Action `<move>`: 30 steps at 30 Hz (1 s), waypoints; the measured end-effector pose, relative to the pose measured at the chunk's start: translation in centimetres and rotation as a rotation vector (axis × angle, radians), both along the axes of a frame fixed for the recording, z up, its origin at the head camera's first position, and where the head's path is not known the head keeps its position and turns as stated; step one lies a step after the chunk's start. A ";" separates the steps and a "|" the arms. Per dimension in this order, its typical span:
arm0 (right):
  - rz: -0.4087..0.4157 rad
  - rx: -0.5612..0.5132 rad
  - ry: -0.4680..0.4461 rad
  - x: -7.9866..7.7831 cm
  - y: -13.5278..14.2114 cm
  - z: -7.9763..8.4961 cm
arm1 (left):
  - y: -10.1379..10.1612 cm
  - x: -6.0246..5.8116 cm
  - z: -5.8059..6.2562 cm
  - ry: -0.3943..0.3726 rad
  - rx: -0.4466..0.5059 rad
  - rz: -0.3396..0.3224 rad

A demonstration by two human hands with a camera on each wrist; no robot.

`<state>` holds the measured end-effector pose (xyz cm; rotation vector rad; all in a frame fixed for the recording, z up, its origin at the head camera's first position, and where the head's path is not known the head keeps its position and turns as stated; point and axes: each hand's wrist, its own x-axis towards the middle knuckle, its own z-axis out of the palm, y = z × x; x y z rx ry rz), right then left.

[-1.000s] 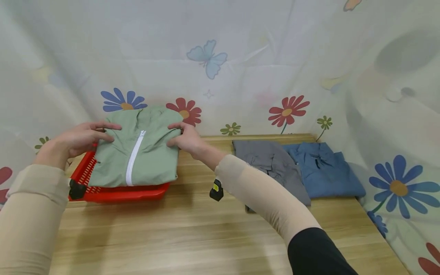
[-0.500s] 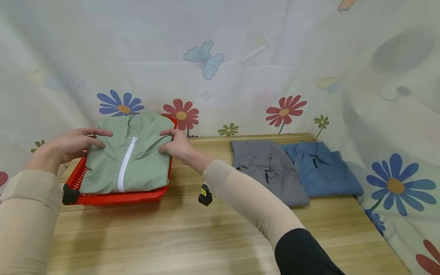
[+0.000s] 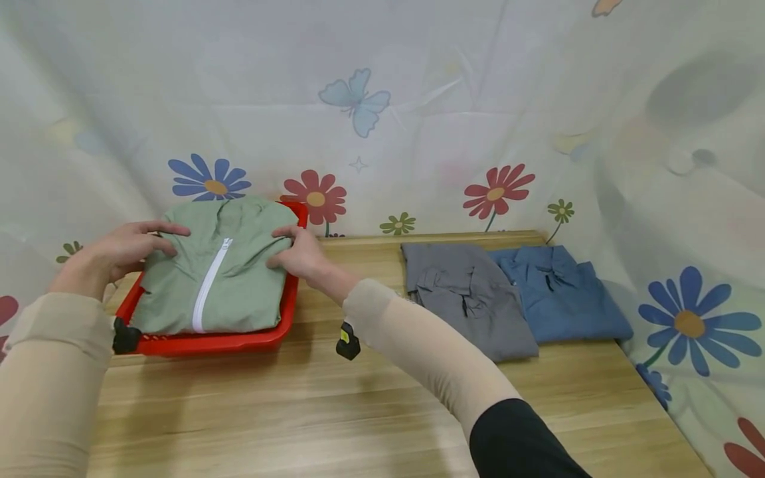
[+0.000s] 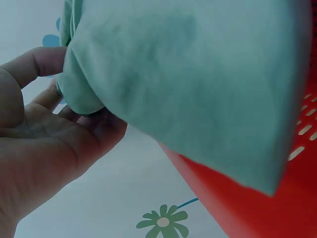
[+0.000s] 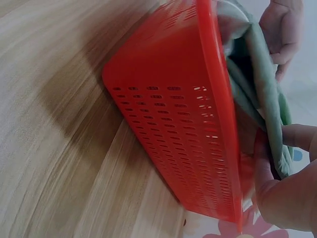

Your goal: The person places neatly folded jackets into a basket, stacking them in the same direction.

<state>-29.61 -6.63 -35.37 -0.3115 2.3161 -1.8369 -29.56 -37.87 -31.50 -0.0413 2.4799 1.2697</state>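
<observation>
A folded light green jacket (image 3: 242, 292) with a white zipper lies level over the mouth of a red plastic basket (image 3: 227, 343). My left hand (image 3: 122, 249) grips its left edge, thumb on top and other fingers under the cloth, as the left wrist view shows. On the opposite edge, my right hand (image 3: 307, 255) pinches the fold between thumb and fingers. In the right wrist view the jacket's edge (image 5: 265, 84) stands just past the basket's rim (image 5: 220, 84), and the slotted basket wall (image 5: 168, 114) shows below. The jacket hides most of the basket's inside.
Folded grey clothing (image 3: 466, 299) lies on the wooden table (image 3: 335, 411) to the right, overlapping a folded blue garment (image 3: 568, 292). A flowered curtain (image 3: 430, 133) hangs behind and at the right. Small black devices (image 3: 348, 342) sit at both wrists.
Both hands have carried the green jacket left and down, so it sits lower over the red basket. More of the basket's right rim now shows. The grey and blue clothes have stayed put.
</observation>
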 end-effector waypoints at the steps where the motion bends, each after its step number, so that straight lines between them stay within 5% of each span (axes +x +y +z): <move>1: 0.004 0.001 0.000 0.0 0.0 0.0 | 0.1 0.0 0.0 0.002 -0.011 0.003; 30: 0.027 0.026 0.007 -0.7 1.1 -0.7 | 1.1 -0.4 -1.5 -0.048 -0.085 -0.021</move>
